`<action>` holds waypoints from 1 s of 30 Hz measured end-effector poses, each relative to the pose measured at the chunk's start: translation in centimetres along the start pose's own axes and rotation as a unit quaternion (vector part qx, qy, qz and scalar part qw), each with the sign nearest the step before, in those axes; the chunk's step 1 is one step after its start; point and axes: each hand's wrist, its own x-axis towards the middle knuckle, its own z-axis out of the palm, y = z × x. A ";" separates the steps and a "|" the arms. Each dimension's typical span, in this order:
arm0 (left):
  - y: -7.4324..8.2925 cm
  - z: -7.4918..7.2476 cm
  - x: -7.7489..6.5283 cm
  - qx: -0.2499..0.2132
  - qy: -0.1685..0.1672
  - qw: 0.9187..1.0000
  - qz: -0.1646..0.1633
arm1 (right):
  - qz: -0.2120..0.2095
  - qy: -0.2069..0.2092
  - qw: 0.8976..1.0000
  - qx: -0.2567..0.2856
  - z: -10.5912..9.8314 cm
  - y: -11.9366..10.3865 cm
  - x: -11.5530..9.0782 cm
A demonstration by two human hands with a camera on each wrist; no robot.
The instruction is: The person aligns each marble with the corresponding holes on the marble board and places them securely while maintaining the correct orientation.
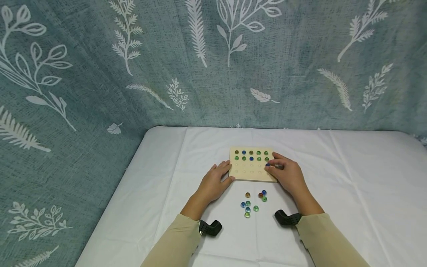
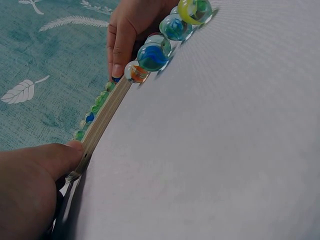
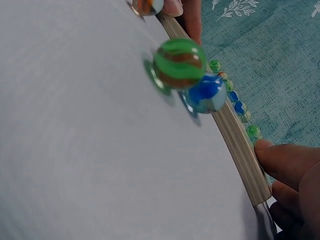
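Observation:
A pale wooden board [image 1: 251, 177] with rows of round hollows lies on the table; its two far rows carry green, blue and amber glass marbles [image 1: 251, 152]. With outstretched fingers my left hand [image 1: 213, 181] rests on the board's left edge, thumb at the near left corner. Between thumb and fingers my right hand [image 1: 290, 176] pinches a blue marble [image 1: 267, 165] over the right end of the third row. From the left wrist view, that right hand [image 2: 125, 40] reaches down to the board's far end, with only a sliver of the blue marble [image 2: 116, 79] showing.
Several loose marbles [image 1: 248, 209] lie on the white cloth [image 1: 233, 241] in front of the board, between the forearms. A green and brown marble [image 3: 180, 62] stands close to the board's near side. Behind the table hangs a leaf-patterned teal curtain [image 1: 207, 96].

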 end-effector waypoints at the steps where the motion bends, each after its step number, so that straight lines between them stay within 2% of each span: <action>1: 0.0 0.0 0.0 0.000 0.000 1.000 0.000 | 0.001 0.000 1.000 -0.001 0.0 0.0 0.0; 12: -0.1 0.0 0.0 0.000 -0.003 1.000 -0.006 | 0.011 -0.012 1.000 -0.015 0.0 -0.1 -0.1; 17: -0.2 0.1 0.1 0.002 -0.001 1.000 -0.008 | -0.002 -0.007 1.000 -0.009 -0.1 0.0 -0.3; 24: -0.1 0.2 -0.1 0.003 -0.002 1.000 -0.011 | -0.015 0.016 0.999 0.036 -0.4 0.6 -0.7; 30: 0.1 -0.2 0.0 0.006 0.001 1.000 -0.010 | -0.033 0.030 0.997 0.067 -0.6 0.0 -0.8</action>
